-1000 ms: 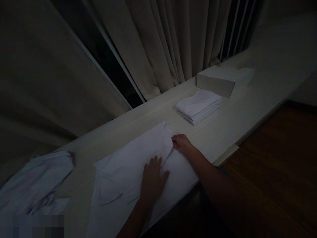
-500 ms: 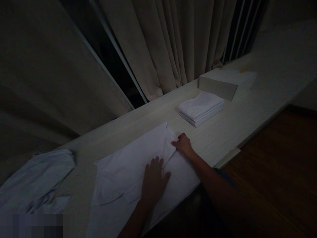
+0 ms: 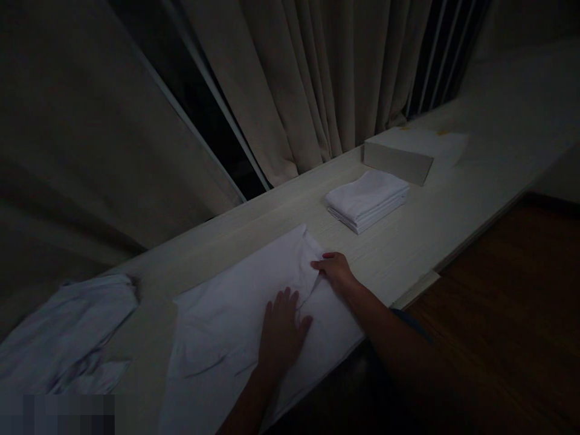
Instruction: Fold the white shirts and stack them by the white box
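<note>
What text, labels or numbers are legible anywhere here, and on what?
None can be read.
Box: small yellowish marks on the lid, too dim and small to tell if they are print.
White cloth under the left hand and right hand: no print visible.
Folded stack and crumpled cloth: plain.
Bottom left corner: blurred patch, nothing legible.
</note>
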`<state>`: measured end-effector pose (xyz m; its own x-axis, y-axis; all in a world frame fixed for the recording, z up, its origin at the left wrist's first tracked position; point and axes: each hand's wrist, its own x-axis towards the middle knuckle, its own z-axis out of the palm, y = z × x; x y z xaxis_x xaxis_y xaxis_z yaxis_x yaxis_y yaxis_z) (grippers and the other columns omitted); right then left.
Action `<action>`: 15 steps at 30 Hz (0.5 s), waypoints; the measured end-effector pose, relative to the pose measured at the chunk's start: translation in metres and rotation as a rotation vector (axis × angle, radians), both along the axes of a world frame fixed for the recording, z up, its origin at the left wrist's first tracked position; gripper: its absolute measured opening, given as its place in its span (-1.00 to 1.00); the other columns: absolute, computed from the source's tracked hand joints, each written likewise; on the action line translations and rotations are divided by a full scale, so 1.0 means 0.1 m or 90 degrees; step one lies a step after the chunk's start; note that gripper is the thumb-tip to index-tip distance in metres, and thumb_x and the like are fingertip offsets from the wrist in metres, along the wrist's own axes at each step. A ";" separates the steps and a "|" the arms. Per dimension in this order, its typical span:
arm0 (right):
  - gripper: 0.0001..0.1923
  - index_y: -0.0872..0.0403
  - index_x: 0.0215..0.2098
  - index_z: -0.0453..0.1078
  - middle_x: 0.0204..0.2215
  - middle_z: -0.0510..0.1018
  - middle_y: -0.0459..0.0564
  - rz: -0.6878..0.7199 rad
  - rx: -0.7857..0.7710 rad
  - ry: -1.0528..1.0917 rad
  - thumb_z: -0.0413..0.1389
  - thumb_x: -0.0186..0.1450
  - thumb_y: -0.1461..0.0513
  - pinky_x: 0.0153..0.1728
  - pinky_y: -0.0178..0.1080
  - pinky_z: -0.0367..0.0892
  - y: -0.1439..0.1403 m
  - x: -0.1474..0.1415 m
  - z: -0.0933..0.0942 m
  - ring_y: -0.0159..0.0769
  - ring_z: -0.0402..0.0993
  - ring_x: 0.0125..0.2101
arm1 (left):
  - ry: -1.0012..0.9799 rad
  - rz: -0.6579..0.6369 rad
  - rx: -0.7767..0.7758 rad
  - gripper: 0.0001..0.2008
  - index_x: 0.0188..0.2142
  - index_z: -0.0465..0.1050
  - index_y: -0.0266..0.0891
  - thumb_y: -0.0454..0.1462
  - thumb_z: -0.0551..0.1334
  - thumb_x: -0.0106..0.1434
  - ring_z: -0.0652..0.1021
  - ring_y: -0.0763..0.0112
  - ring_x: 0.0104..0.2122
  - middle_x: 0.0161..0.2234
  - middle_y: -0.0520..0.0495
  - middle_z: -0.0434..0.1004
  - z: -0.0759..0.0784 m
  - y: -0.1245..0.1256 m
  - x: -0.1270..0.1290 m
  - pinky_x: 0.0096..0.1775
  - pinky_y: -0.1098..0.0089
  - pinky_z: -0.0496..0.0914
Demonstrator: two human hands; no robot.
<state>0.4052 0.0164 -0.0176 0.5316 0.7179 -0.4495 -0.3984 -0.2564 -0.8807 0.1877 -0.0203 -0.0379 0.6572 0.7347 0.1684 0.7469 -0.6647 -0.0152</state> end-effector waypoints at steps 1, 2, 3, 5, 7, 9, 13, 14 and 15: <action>-0.49 0.15 -0.12 0.27 -0.41 0.56 -0.02 -0.001 -0.002 0.000 0.36 0.03 0.35 -0.49 -0.34 0.44 0.01 0.00 0.00 -0.34 0.53 -0.49 | -0.002 -0.002 0.000 -0.39 0.31 0.06 -0.17 0.00 0.00 0.35 0.06 0.10 0.34 0.35 -0.19 0.03 0.00 0.00 0.00 0.27 -0.06 0.04; -0.53 0.16 -0.11 0.28 -0.39 0.57 0.00 -0.002 -0.003 -0.001 0.34 0.06 0.34 -0.48 -0.35 0.45 0.02 0.00 -0.01 -0.34 0.53 -0.48 | -0.004 -0.002 0.000 -0.39 0.31 0.05 -0.17 0.00 0.00 0.35 0.07 0.10 0.34 0.35 -0.18 0.04 0.01 0.00 0.00 0.27 -0.06 0.04; -0.57 0.17 -0.11 0.29 -0.37 0.58 0.02 -0.001 -0.005 -0.007 0.31 0.10 0.32 -0.47 -0.35 0.45 0.04 0.00 -0.02 -0.35 0.54 -0.46 | -0.005 -0.002 0.000 -0.39 0.31 0.05 -0.16 0.00 0.00 0.35 0.07 0.10 0.33 0.35 -0.18 0.04 0.01 -0.01 0.00 0.27 -0.07 0.04; -0.66 0.18 -0.11 0.32 -0.35 0.59 0.05 0.007 -0.015 -0.028 0.25 0.17 0.29 -0.46 -0.34 0.45 0.08 0.01 -0.04 -0.34 0.55 -0.45 | -0.005 -0.002 0.001 -0.39 0.31 0.05 -0.16 0.00 0.00 0.35 0.07 0.11 0.33 0.35 -0.17 0.04 0.01 -0.01 0.00 0.27 -0.06 0.04; -0.74 0.18 -0.12 0.37 -0.34 0.60 0.07 0.022 -0.031 -0.066 0.20 0.22 0.27 -0.45 -0.30 0.45 0.10 0.02 -0.06 -0.30 0.56 -0.43 | -0.001 0.000 0.003 -0.40 0.31 0.05 -0.16 0.00 -0.01 0.36 0.06 0.11 0.34 0.35 -0.17 0.02 0.01 -0.01 0.00 0.28 -0.05 0.03; -0.78 0.19 -0.15 0.41 -0.31 0.60 0.11 0.041 -0.043 -0.124 0.17 0.23 0.29 -0.35 -0.24 0.46 0.10 0.04 -0.06 -0.23 0.57 -0.35 | 0.002 0.001 0.003 -0.39 0.32 0.05 -0.17 0.00 -0.01 0.36 0.06 0.11 0.34 0.36 -0.18 0.01 0.01 -0.01 0.00 0.28 -0.04 0.02; -0.76 0.15 -0.13 0.47 -0.07 0.54 0.18 0.062 -0.012 -0.291 0.19 0.21 0.30 0.08 -0.17 0.25 0.03 0.11 0.02 -0.12 0.39 0.05 | 0.001 0.000 -0.003 -0.40 0.32 0.04 -0.13 0.00 0.00 0.35 0.08 0.10 0.33 0.35 -0.17 0.02 0.02 -0.01 0.00 0.27 -0.06 0.03; -0.74 0.15 -0.10 0.46 -0.02 0.51 0.18 0.073 0.000 -0.369 0.18 0.23 0.29 0.14 -0.18 0.17 0.04 0.13 0.06 -0.13 0.32 0.11 | 0.000 0.000 -0.005 -0.40 0.32 0.03 -0.11 0.00 0.00 0.35 0.08 0.10 0.33 0.36 -0.16 0.02 0.03 -0.01 0.00 0.27 -0.07 0.03; -0.73 0.15 -0.06 0.45 0.01 0.49 0.19 0.088 0.005 -0.455 0.15 0.26 0.28 0.17 -0.20 0.12 0.06 0.15 0.10 -0.15 0.29 0.13 | -0.001 0.000 -0.008 -0.40 0.33 0.02 -0.09 -0.01 0.00 0.36 0.08 0.10 0.33 0.36 -0.15 0.02 0.04 -0.01 0.00 0.27 -0.07 0.04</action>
<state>0.4203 0.0223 -0.0079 0.5979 0.8013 -0.0214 0.3098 -0.2556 -0.9158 0.1876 -0.0210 -0.0343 0.6575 0.7362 0.1604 0.7465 -0.6654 -0.0064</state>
